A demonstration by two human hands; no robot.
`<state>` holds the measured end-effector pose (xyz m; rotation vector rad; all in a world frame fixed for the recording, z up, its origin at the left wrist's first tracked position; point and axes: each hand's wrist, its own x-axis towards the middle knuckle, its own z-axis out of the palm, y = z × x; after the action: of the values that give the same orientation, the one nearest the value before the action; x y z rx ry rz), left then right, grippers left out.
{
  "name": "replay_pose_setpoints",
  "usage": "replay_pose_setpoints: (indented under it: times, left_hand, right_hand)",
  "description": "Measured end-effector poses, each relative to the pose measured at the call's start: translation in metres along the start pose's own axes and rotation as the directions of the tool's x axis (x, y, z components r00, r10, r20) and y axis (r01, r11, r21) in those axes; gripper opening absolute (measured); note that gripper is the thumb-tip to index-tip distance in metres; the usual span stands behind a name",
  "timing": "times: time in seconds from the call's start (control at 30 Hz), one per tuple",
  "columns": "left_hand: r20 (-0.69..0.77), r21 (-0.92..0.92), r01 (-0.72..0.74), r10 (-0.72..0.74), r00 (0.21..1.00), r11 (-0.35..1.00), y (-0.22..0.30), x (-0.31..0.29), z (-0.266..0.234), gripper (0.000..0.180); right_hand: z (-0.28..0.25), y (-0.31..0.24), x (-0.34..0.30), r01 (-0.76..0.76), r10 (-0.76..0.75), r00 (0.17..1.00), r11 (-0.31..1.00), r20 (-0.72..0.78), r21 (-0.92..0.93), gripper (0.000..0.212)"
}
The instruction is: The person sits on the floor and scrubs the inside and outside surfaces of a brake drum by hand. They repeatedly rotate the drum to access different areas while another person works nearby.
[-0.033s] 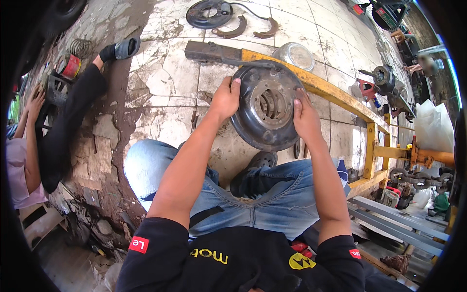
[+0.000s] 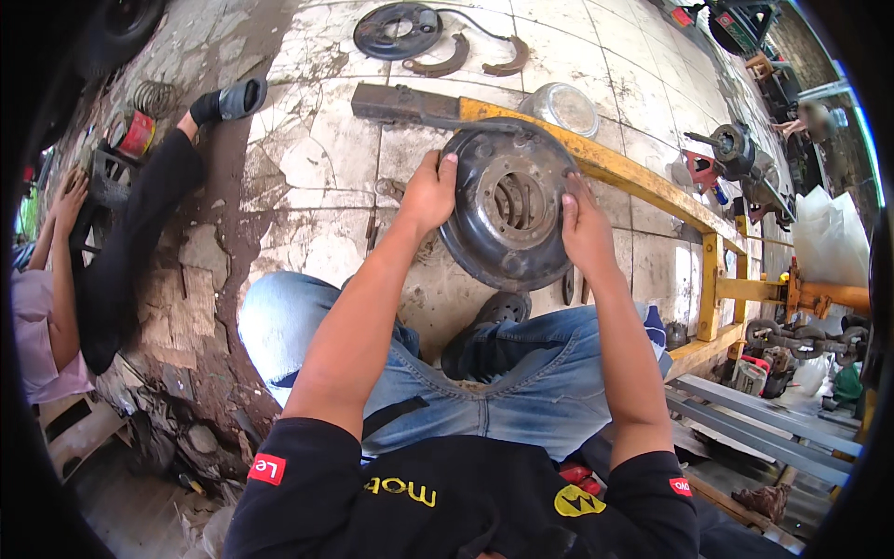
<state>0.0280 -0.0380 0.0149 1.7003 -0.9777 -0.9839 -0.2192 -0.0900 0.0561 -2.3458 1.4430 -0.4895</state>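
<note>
A black, worn brake drum (image 2: 470, 233) is held between my two hands over the floor, in front of my knees. My left hand (image 2: 432, 191) grips its left rim, thumb on the upper face. On the opposite rim, my right hand (image 2: 585, 224) is closed with its thumb on the face and its fingers partly hidden. Through the drum's round central hole, curved metal coils show. Beyond the drum lie a black backing plate (image 2: 380, 39) with a cable and two curved brake shoes (image 2: 445, 61) (image 2: 507, 61).
Behind the drum runs a yellow steel beam (image 2: 633, 182) with a dark end, joined to a yellow frame at right. A round metal can (image 2: 564, 107) stands beyond it. A hub assembly (image 2: 736, 149) lies farther right. At left, another person's leg (image 2: 154, 224) stretches across the cracked floor.
</note>
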Motion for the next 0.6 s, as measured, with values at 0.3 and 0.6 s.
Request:
replay_pose_setpoints:
  times: [0.3,0.6]
  left_hand:
    - [-0.065,0.011,-0.071,0.071,0.995,0.997,-0.015,0.003,0.008,0.051]
    - [-0.095,0.013,-0.039,0.04,0.995,0.999,-0.026,0.009,0.012,0.058]
  right_hand:
    - [0.044,0.019,-0.033,0.007,0.003,0.997,0.991,0.071,-0.136,0.049]
    - [0.044,0.006,-0.035,-0.055,0.065,0.994,0.993,0.09,-0.108,0.06]
